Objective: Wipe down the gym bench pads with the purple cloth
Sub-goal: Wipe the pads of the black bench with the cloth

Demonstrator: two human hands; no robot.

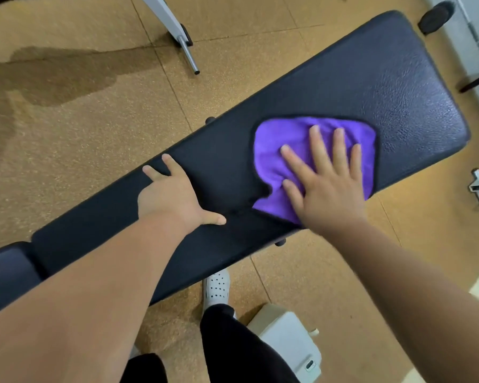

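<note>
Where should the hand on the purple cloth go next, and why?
Probably slide the purple cloth on toward the upper-right end of the bench pad. The right hand presses it flat with spread fingers, that end lies bare beyond the cloth, and the left hand rests at the pad's far edge, seemingly bracing.

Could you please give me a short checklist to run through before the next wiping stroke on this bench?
1. Right hand flat on the purple cloth: ok.
2. Cloth spread smooth: not ok, rumpled near the thumb.
3. Left hand rests on the bench pad, apart from the cloth: ok.
4. Pad beyond the cloth free of objects: ok.
5. Smaller pad already wiped: cannot tell.
6. Floor dry: not ok, a dark patch looks wet.
</note>
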